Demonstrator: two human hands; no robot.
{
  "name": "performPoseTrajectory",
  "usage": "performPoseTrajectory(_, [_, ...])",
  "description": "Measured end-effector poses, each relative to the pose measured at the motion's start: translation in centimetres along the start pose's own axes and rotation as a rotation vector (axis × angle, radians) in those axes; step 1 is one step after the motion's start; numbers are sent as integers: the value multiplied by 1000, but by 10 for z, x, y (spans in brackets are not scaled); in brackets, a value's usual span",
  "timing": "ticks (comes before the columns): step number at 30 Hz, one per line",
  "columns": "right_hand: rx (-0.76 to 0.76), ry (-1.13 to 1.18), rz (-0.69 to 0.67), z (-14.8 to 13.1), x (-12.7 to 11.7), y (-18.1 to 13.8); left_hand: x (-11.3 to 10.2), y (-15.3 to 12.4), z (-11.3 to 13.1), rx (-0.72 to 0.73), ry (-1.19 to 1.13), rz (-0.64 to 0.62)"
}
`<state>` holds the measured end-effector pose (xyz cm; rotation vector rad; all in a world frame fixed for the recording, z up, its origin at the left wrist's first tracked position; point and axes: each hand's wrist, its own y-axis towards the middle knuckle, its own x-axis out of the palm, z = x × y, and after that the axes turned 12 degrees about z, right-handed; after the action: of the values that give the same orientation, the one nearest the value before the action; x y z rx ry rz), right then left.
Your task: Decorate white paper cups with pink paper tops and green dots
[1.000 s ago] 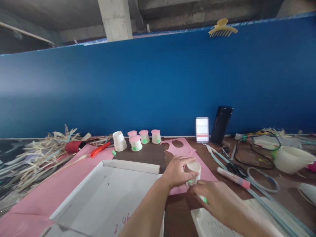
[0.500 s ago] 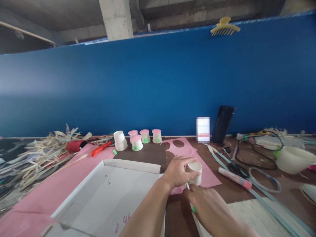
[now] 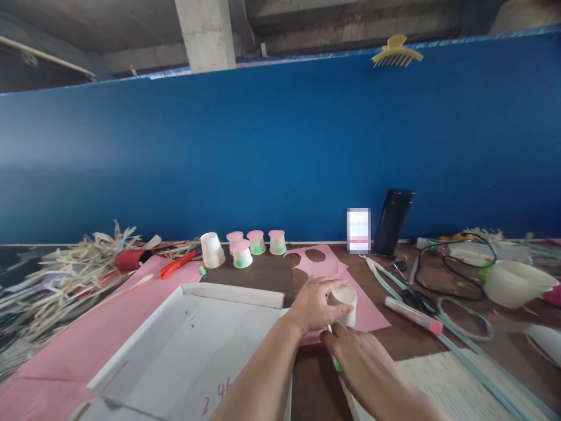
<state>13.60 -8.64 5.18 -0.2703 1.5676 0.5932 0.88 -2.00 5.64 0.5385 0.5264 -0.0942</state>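
My left hand (image 3: pixel 314 304) is wrapped around a small white paper cup (image 3: pixel 348 307), thumb at its near side. The cup stands on a sheet of pink paper (image 3: pixel 364 301) that has round holes cut in it. Below the cup, my right hand (image 3: pixel 362 354) is closed on a slim white marker with a green end (image 3: pixel 337 364). The hand hides most of the marker, and I cannot see where its tip touches.
Several small cups with pink paper tops (image 3: pixel 242 254) stand at the back beside stacked white cups (image 3: pixel 213 251). A white box lid (image 3: pixel 219 327) lies left, near orange-handled pliers (image 3: pixel 177 264). Right are a glue stick (image 3: pixel 414 314), scissors (image 3: pixel 418 299) and a dark cylinder (image 3: pixel 393 222).
My right hand and the marker have shifted slightly to the left, close under the cup. The left hand keeps its hold on the cup.
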Motion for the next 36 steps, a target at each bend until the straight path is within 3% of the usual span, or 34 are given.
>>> performPoseTrajectory(6, [17, 17, 17, -2, 5, 0, 0, 0, 0, 4, 6, 0])
performPoseTrajectory(14, [61, 28, 1, -6, -6, 7, -1, 1, -2, 12, 32, -8])
performPoseTrajectory(24, [90, 38, 1, -11, 10, 13, -2, 0, 0, -2, 30, -28])
performPoseTrajectory(36, [157, 56, -35, -17, 2, 16, -1, 1, -1, -13, 15, -23])
